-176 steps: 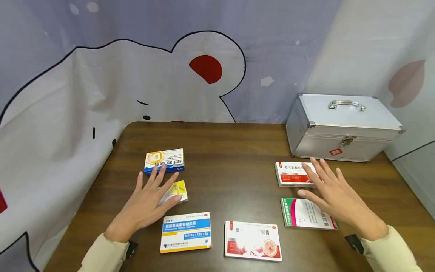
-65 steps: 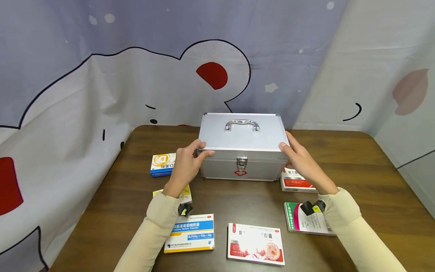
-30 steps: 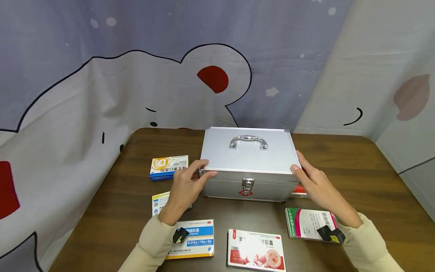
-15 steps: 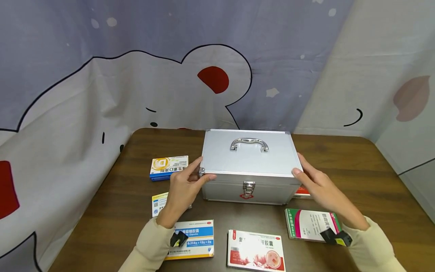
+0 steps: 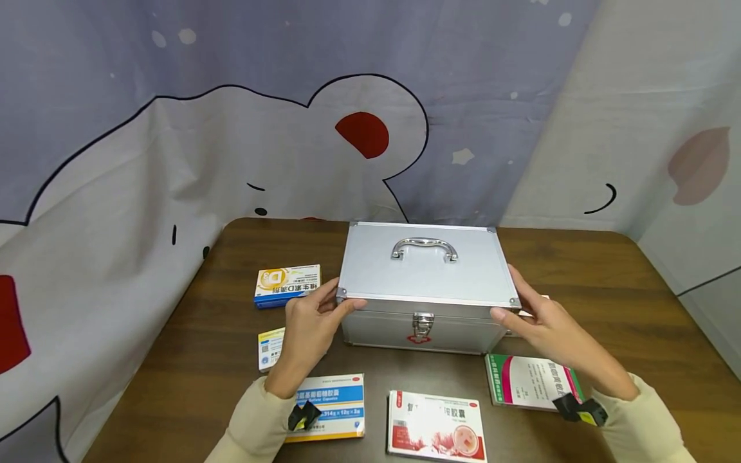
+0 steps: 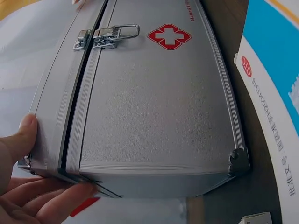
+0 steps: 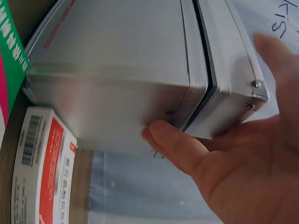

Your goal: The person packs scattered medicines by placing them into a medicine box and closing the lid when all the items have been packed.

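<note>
A silver first-aid box (image 5: 425, 273) stands mid-table with a metal handle on its lid, a front latch (image 5: 423, 321) and a red cross (image 6: 169, 36). My left hand (image 5: 312, 328) holds its left front corner, thumb on the front of the lid and fingers along the side. My right hand (image 5: 547, 321) is at the opposite corner, its thumb over the front edge, fingers against the right side. Both wrist views show a narrow dark gap between lid and body. In the left wrist view, the latch's looped part (image 6: 105, 37) sits below the lid's catch (image 6: 81, 39).
Medicine boxes lie around: a vitamin D box (image 5: 286, 283), a yellow-white box (image 5: 270, 347), a blue-white box (image 5: 341, 411), a red-white box (image 5: 437, 424) and a green-magenta box (image 5: 532, 382). Another red-white box (image 7: 51, 163) sits beside the case's right side.
The first-aid box came from the back right to mid-table, then nearer, between both hands, which earlier hovered over the medicine boxes. Over the last half second, the lid's front edge looks slightly wider.
</note>
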